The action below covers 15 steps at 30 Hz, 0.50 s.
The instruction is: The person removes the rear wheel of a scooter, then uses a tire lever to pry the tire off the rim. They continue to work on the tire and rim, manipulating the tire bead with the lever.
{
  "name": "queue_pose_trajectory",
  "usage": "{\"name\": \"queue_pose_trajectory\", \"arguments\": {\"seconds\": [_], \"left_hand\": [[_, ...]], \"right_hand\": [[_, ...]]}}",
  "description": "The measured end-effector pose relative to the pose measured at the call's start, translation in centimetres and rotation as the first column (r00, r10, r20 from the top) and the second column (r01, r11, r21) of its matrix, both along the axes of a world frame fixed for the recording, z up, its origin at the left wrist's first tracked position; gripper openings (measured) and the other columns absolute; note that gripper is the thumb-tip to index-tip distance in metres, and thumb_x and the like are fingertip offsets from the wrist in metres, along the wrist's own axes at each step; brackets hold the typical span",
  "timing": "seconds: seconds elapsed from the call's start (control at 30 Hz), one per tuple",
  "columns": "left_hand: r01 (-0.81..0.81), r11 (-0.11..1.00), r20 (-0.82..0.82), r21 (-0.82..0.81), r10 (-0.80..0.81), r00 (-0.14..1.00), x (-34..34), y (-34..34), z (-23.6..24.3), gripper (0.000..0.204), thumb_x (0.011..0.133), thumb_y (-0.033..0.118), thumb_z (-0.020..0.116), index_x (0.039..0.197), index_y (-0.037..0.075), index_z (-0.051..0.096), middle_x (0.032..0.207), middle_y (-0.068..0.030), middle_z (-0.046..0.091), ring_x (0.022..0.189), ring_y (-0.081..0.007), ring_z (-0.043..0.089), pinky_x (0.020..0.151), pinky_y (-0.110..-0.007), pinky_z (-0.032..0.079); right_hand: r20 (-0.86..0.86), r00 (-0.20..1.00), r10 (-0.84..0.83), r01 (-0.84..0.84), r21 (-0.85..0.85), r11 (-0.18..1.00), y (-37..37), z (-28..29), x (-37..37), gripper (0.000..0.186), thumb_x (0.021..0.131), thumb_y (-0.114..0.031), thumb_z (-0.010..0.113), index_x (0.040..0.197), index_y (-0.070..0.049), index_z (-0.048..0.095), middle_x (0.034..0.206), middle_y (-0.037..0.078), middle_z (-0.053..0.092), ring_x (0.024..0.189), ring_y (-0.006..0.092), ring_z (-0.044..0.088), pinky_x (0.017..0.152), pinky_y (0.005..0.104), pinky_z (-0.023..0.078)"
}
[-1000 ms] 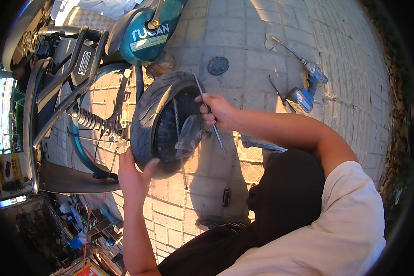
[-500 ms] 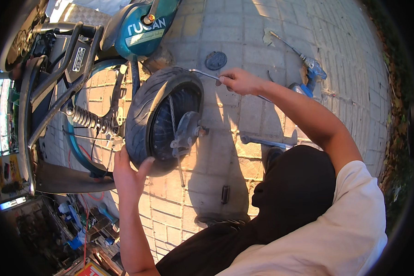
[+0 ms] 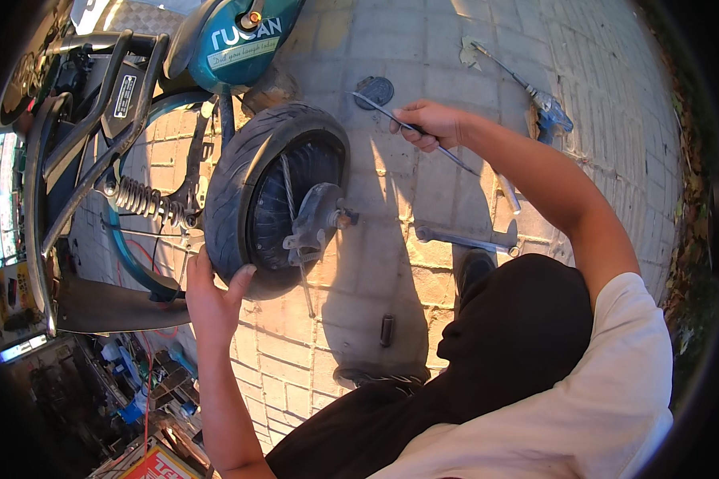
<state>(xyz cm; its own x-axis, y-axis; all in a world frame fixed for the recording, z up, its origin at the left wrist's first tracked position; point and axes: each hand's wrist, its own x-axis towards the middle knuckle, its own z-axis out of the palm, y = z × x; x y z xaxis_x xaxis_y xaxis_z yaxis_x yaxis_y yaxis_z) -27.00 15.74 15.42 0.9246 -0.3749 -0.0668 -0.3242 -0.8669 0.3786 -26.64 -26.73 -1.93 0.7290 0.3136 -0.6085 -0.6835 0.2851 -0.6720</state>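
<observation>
Left hand (image 3: 208, 299) gripping tyre (image 3: 252, 172) edge, right hand (image 3: 433, 124) clamped on metal rod (image 3: 391, 120) above bare paving (image 3: 375, 231)

I see my own body from above: a white short-sleeved shirt over the right shoulder and dark, nearly black trousers across the lap. Both forearms are bare, with no gloves, watch or rings on my left hand (image 3: 208, 299) or right hand (image 3: 433, 124).

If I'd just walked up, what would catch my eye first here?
The black scooter wheel at left of centre, lying over brick paving, with the left hand gripping its lower edge. Above and right of it, the right hand holds a thin metal tool clear of the tyre. A wrench lies on the bricks nearby.
</observation>
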Motion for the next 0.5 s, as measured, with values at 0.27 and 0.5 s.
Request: {"name": "queue_pose_trajectory", "arguments": {"seconds": [0.27, 0.5], "left_hand": [[0.016, 1.0, 0.018, 0.011, -0.016, 1.0, 0.0, -0.3, 0.1, 0.059, 0.075, 0.023, 0.081, 0.121, -0.003, 0.055, 0.098, -0.015, 0.054, 0.09, -0.0324, 0.056, 0.08, -0.039, 0.046], [0.004, 1.0, 0.017, 0.016, -0.005, 1.0, 0.1, -0.3, 0.0, 0.057, 0.076, 0.024, 0.081, 0.119, -0.002, 0.055, 0.098, -0.0147, 0.053, 0.091, -0.0327, 0.056, 0.08, -0.039, 0.046]], "right_hand": [[-0.217, 0.963, -0.157, 0.25, 0.518, 0.818, 7.1, -3.6, 0.5, 0.032, 0.104, -0.04, 0.039, 0.1, -0.01, 0.052, 0.062, -0.004, 0.035, 0.045, 0.007, 0.027, 0.04, 0.0246, 0.022], [-0.124, 0.968, -0.217, 0.25, 0.447, 0.859, 9.4, -2.8, 0.0, 0.034, 0.105, -0.04, 0.038, 0.098, -0.009, 0.05, 0.06, -0.002, 0.036, 0.044, 0.0085, 0.028, 0.039, 0.0262, 0.023]]}}
